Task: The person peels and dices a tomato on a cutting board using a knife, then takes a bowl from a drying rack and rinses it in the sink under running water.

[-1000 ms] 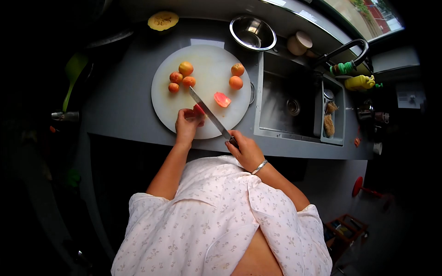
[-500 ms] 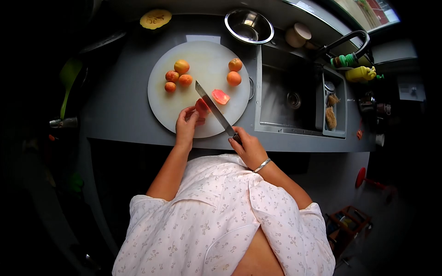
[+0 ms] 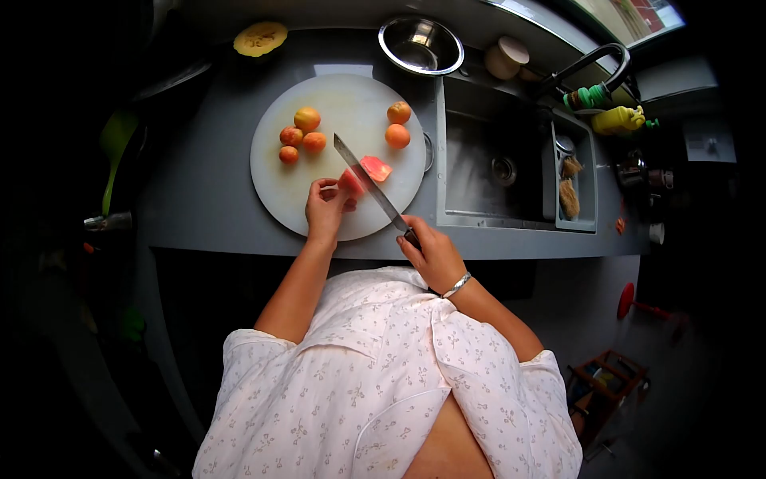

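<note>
A round white cutting board (image 3: 279, 180) lies on the grey counter. My left hand (image 3: 325, 209) pinches a red fruit piece (image 3: 349, 180) on the board's near side. My right hand (image 3: 433, 255) grips the handle of a long knife (image 3: 369, 188), whose blade rests across the fruit piece. A second pink-red piece (image 3: 377, 168) lies just beyond the blade. Several whole orange fruits sit on the board: a group at the left (image 3: 300, 136) and two at the right (image 3: 397, 126).
A steel sink (image 3: 499, 172) lies right of the board, with a side tray of scrubbers (image 3: 568, 188) and a black tap (image 3: 586, 68). A metal bowl (image 3: 420, 46) stands behind the board. A cut squash half (image 3: 261, 37) lies at the back left.
The knife blade has come down across the red fruit piece under my left fingers. The view has shifted slightly; both hands stay at the board's near edge.
</note>
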Action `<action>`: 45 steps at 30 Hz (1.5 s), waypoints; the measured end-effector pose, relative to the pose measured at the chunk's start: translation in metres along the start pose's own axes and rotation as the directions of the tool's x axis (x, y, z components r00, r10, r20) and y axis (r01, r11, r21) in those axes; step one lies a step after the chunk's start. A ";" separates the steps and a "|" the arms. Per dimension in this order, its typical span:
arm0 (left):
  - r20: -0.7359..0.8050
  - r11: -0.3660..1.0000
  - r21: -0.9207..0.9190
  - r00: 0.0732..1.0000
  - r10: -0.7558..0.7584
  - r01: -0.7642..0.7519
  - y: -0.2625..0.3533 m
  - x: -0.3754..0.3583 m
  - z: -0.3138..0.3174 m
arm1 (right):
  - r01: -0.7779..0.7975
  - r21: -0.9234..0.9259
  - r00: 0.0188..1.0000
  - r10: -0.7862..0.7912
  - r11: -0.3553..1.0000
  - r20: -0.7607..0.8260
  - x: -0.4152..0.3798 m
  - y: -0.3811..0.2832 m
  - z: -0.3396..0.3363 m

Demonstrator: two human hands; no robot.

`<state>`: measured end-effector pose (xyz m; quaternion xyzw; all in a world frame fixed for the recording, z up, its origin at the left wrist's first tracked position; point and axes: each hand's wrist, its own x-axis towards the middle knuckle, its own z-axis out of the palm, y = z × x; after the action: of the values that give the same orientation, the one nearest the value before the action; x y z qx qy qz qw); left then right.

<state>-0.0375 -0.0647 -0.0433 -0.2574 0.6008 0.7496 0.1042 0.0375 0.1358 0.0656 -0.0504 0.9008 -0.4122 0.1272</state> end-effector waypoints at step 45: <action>-0.018 1.000 0.003 1.000 -0.007 0.007 0.001 -0.010 -0.016 | 0.066 -0.149 0.991 -0.048 0.987 0.122 -0.005 -0.003 0.020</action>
<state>-0.0251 -0.0788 -0.0390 -0.2660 0.6021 0.7459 0.1016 0.0481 0.1198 0.0564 -0.1100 0.9188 -0.3417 0.1641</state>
